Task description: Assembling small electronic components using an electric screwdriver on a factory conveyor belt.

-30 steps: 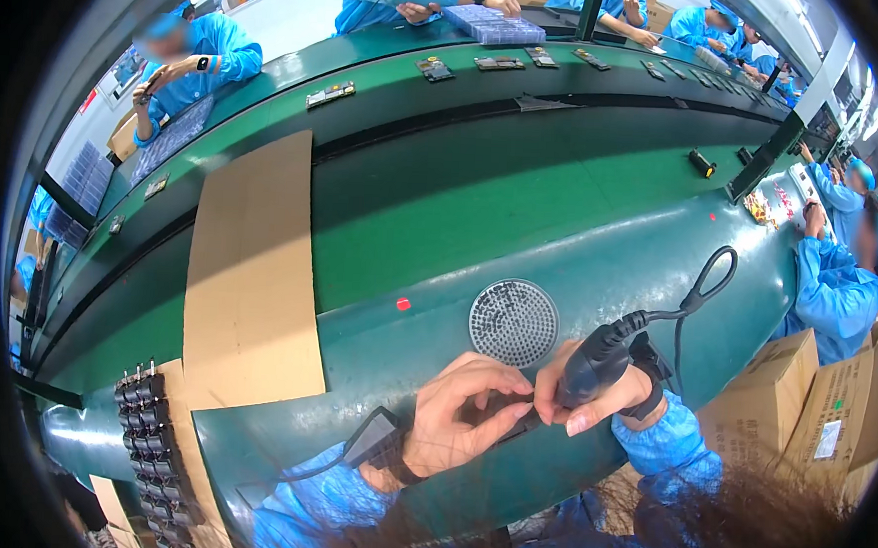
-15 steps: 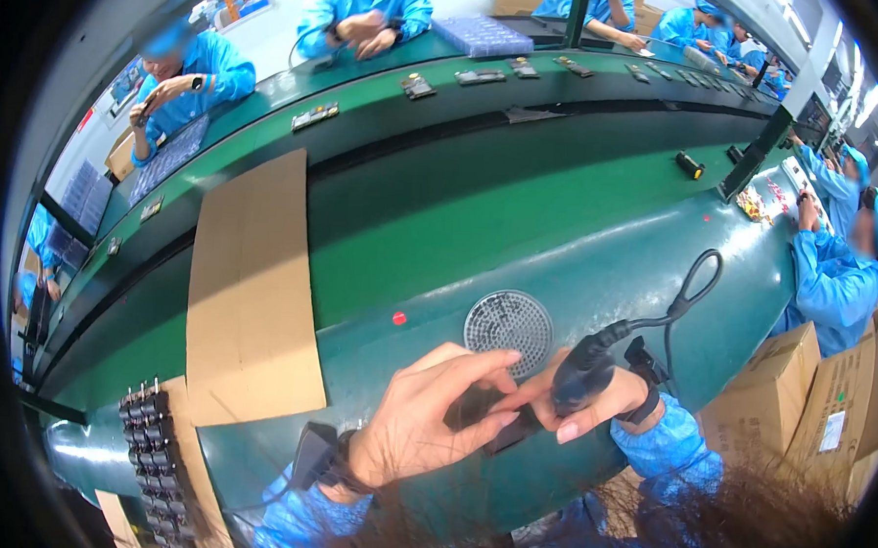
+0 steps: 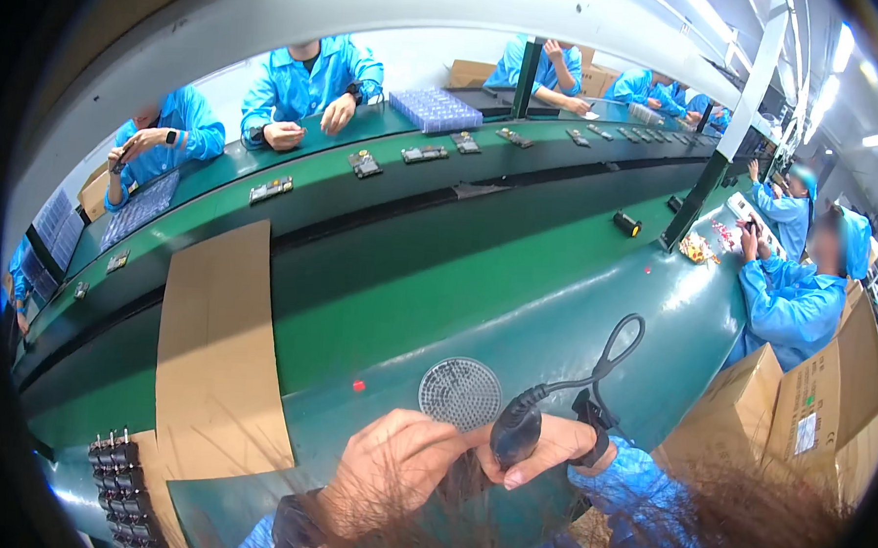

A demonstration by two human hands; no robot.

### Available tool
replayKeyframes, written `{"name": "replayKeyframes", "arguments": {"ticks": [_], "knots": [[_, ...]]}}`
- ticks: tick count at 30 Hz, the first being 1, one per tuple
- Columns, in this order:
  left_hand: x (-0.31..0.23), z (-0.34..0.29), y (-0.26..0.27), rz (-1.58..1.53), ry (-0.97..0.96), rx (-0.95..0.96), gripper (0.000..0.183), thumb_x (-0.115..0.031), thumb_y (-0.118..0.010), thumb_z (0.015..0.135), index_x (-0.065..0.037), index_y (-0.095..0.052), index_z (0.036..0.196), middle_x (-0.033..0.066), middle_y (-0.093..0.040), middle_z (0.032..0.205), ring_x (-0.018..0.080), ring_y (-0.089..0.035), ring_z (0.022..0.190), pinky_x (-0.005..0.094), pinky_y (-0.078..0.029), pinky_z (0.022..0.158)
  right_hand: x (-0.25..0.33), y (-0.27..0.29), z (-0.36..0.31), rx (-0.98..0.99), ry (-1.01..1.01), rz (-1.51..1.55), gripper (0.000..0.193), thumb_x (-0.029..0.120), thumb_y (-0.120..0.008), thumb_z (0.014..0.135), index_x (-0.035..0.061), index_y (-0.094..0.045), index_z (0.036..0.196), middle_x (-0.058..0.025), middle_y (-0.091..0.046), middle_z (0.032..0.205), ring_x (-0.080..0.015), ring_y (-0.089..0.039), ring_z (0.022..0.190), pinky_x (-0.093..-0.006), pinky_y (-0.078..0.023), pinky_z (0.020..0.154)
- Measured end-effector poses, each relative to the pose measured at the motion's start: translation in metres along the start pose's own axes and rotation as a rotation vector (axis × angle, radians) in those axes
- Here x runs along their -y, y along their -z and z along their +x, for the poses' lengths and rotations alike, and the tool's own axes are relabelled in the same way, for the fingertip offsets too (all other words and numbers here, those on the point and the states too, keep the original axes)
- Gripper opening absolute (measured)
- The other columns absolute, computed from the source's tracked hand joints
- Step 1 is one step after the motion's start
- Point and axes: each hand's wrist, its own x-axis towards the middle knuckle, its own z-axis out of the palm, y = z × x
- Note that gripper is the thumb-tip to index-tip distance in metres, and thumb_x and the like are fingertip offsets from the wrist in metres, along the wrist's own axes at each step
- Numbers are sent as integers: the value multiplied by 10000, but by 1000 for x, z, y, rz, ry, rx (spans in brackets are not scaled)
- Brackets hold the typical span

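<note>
In my right hand (image 3: 549, 448) is a black corded electric screwdriver (image 3: 516, 432), its cable end pointing up and its tip out of sight. My left hand (image 3: 391, 468) is closed beside it, fingers bent together; what they hold, if anything, is hidden behind hand and hair. Just beyond both hands lies a round grey dish (image 3: 460, 392) with a dense pattern of small pits or pieces. The screwdriver's black cable (image 3: 616, 365) rises in a loop to the right of the dish.
A cardboard sheet (image 3: 219, 333) lies at the left, near rows of black parts (image 3: 121, 490). Circuit boards (image 3: 363, 164) line the far belt. A black cylinder (image 3: 626, 223) stands near a post (image 3: 695, 202). Open cartons (image 3: 791, 407) are at right. Co-workers in blue sit around.
My view has tilted up, so the scene sits lower. My left fingers, spread around a dark part before, have closed. My right hand keeps hold of the screwdriver.
</note>
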Motion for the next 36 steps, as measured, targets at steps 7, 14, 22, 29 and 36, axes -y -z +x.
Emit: {"name": "replayKeyframes", "arguments": {"ticks": [7,14,22,29,36], "knots": [[-3,11,2,41,-53,-40,385,-47,-821,664,-143,-767,1034,-29,-704,948,199,-652,883,338,-562,750,9,-1,2,-1,-35,-79,315,292,-788,877,29,-628,942,-11,-619,806,-94,-570,724,-260,-443,640],[8,5,-10,-16,-17,-50,345,-49,-813,693,-133,-756,1023,-18,-702,948,221,-648,881,370,-536,785,8,6,-1,-10,-92,-56,385,343,-799,862,17,-604,921,-20,-597,791,-116,-554,735,-278,-441,669],[2,8,-8,-51,10,2,265,-61,-811,758,-107,-736,1009,7,-694,939,240,-646,898,373,-516,791,2,5,-1,-26,-41,-93,317,310,-765,905,29,-618,911,-16,-616,771,-98,-576,691,-257,-455,624],[4,-7,-18,-226,162,-10,361,-18,-792,798,-3,-677,1139,115,-597,1243,257,-640,1067,397,-553,898,4,2,6,-4,68,-112,313,304,-736,938,4,-660,985,-13,-652,834,-82,-604,707,-241,-481,633],[-17,-2,-27,-843,485,23,485,-91,-805,833,-21,-614,1273,134,-561,1320,232,-596,1198,388,-531,983,5,-8,11,8,82,-100,351,194,-753,933,-9,-602,1176,-11,-665,957,-91,-622,866,-271,-514,753]]}}
